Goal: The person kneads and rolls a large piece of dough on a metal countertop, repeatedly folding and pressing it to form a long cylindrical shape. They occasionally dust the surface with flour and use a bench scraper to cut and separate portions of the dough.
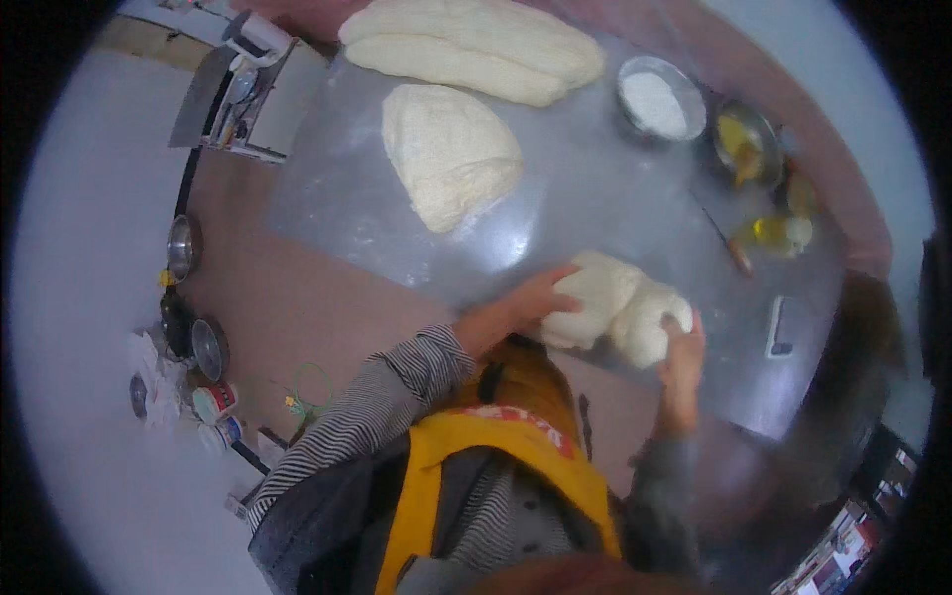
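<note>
A pale lump of dough (605,288) with a crease down its middle lies at the near edge of the metal table. My left hand (547,297) grips its left end, thumb and fingers curled around the side. On the right end, my right hand (683,347) is closed with its fingers pressed into the dough. Farther back sits a larger wedge-shaped piece of dough (451,154), apart from my hands. Behind that stretches a long, thick slab of dough (476,50) with a groove along it. The undersides of the dough in my hands are hidden.
At the back right stand a steel bowl of white powder (656,97) and a bowl with yellow contents (744,144). Nearer are a bottle of yellow liquid (778,234), a wooden-handled tool (739,256) and a phone (781,327). Metal basins (209,349) sit on the floor at left.
</note>
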The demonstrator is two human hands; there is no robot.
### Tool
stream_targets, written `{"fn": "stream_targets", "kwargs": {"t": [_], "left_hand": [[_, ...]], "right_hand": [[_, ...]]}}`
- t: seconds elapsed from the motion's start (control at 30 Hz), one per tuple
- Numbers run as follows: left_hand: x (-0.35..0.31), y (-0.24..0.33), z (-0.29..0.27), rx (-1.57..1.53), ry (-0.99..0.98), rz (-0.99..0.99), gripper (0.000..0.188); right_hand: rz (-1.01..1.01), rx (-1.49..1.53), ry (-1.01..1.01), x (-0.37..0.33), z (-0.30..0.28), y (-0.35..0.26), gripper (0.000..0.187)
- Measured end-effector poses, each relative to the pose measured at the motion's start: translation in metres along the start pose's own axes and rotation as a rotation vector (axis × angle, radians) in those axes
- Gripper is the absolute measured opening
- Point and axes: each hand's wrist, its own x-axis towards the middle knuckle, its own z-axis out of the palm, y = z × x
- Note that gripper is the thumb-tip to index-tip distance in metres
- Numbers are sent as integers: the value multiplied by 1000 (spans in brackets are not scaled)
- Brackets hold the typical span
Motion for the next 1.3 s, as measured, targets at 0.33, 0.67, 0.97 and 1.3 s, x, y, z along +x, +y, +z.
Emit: {"fn": "stream_targets", "kwargs": {"t": [0.33,0.67,0.97,1.3], "left_hand": [[-67,289,-42,391,66,758,66],[-43,533,-320,1665,658,725,57],[111,475,-482,1735,787,929,55],[155,457,-482,1944,862,950,37]], "right_hand": [[-434,172,-185,-18,178,-265,35],[-1099,-1275,424,123,229,-264,43],[-1094,-1260,308,275,453,-148,54],[-1190,-1512,460,308,528,-86,50]]}}
